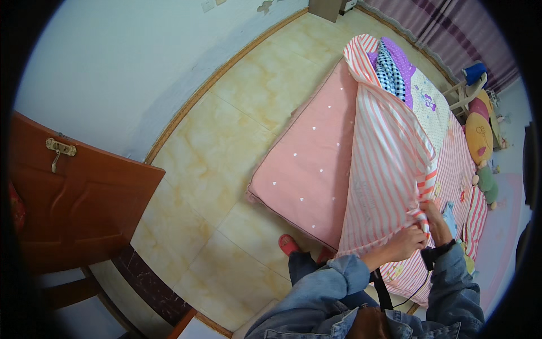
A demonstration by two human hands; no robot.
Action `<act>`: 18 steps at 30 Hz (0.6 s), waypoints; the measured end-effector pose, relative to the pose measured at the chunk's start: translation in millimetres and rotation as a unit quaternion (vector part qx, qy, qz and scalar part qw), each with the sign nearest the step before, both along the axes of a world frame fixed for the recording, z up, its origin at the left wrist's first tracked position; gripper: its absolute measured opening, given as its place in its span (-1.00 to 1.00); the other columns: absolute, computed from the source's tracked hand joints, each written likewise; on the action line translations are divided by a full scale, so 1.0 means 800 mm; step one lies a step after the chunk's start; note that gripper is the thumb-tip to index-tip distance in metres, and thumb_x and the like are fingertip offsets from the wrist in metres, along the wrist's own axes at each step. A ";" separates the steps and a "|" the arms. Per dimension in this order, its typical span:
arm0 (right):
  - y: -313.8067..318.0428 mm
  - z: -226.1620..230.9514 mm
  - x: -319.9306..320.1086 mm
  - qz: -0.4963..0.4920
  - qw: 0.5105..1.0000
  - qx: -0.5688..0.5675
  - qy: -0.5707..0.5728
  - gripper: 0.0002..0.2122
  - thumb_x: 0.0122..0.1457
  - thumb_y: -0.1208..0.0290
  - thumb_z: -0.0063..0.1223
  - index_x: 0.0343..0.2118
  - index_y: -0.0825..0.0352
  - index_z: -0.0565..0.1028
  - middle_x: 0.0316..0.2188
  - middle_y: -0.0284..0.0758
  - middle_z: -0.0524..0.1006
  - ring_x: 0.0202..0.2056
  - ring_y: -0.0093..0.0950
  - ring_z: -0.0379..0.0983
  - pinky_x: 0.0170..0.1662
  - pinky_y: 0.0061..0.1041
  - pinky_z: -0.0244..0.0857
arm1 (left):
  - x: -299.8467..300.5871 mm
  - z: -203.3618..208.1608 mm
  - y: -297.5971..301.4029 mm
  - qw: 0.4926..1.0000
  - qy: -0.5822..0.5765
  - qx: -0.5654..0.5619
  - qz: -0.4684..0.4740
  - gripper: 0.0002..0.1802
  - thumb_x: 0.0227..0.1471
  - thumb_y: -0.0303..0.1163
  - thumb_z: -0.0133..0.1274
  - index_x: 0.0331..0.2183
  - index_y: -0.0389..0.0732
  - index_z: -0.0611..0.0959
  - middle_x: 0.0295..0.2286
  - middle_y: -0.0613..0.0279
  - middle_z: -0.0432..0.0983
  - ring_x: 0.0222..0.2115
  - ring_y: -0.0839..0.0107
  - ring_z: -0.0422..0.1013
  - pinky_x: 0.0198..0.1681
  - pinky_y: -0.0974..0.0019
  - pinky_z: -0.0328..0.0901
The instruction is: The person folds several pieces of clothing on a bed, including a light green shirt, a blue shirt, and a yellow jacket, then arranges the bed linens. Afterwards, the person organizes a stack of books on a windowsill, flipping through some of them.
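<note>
A pink-and-white striped bed sheet (387, 164) lies over the bed, its left part folded back so that the paler underside shows. Beneath it a pink mattress (307, 164) with small white hearts is bare along the left. Near the bed's front, my left hand (407, 243) is closed on a bunched edge of this sheet. Close beside it to the right, my right hand (436, 220) has its fingers bent around the same gathered edge; its fingertips are partly hidden.
A purple quilt (398, 56) and a checked cloth (388, 70) are heaped at the far end. Pillows (479, 135) and a green stuffed toy (486, 183) line the right side, near a white chair (466, 93). A brown door (84, 192) stands at left; tiled floor (226, 152) lies between.
</note>
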State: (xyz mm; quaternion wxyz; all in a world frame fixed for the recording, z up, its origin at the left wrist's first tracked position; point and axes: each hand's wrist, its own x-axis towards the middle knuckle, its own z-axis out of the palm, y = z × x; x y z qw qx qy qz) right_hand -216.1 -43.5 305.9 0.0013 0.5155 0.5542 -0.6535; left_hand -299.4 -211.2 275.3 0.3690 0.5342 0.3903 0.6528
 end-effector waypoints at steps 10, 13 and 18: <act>0.176 0.137 0.441 -0.324 0.881 0.337 0.075 -0.77 0.13 0.18 -0.17 -0.31 0.21 0.40 -0.38 -0.41 0.40 -0.51 -0.49 0.40 -0.47 -0.47 0.38 | -0.063 -0.243 -0.210 0.869 -0.062 -0.411 0.266 -0.78 0.06 -0.42 -0.01 -0.24 -0.29 0.59 -0.38 0.20 0.54 -0.36 0.50 0.44 -0.25 0.43 0.33; 0.209 0.137 0.532 -0.337 0.883 0.315 0.088 -0.79 0.10 0.19 -0.12 -0.36 0.24 0.41 -0.43 -0.35 0.43 -0.50 -0.44 0.41 -0.47 -0.39 0.38 | -0.086 -0.302 -0.287 0.816 -0.180 -0.434 0.337 -0.81 0.01 -0.54 -0.07 -0.32 -0.31 0.61 -0.50 0.22 0.55 -0.48 0.51 0.45 -0.36 0.46 0.33; 0.246 0.094 0.609 -0.424 0.874 0.238 -0.021 -0.79 0.07 0.27 -0.13 -0.44 0.30 0.45 -0.54 -0.39 0.45 -0.50 -0.45 0.38 -0.44 -0.45 0.30 | -0.156 -0.365 -0.338 0.678 -0.123 -0.537 0.486 -0.78 -0.03 -0.32 0.02 -0.46 -0.28 0.63 -0.62 0.24 0.50 -0.58 0.43 0.42 -0.44 0.37 0.32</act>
